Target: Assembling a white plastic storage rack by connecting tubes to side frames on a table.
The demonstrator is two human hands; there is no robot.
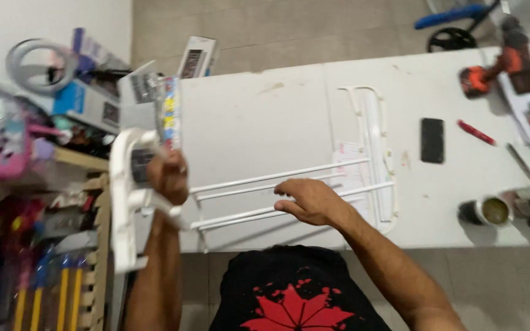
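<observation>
White rack (289,190), left fingers (176,168) clenched, right fingers (289,205) resting.

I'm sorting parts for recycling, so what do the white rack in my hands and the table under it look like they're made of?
White rod rack: likely moulded plastic, uniform matte white with rounded end frames, though painted metal rods are possible. White rectangular table: looks like plastic or laminate, smooth, scuffed and stained.

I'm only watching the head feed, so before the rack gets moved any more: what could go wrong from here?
1. The left hand holds the white end frame beyond the table edge; if that grip slips, the frame could drop.
2. The right hand rests on thin white rods; leaning on them might bend them or pop them loose.
3. Sliding the rack could knock the black phone or the open tin.
</observation>
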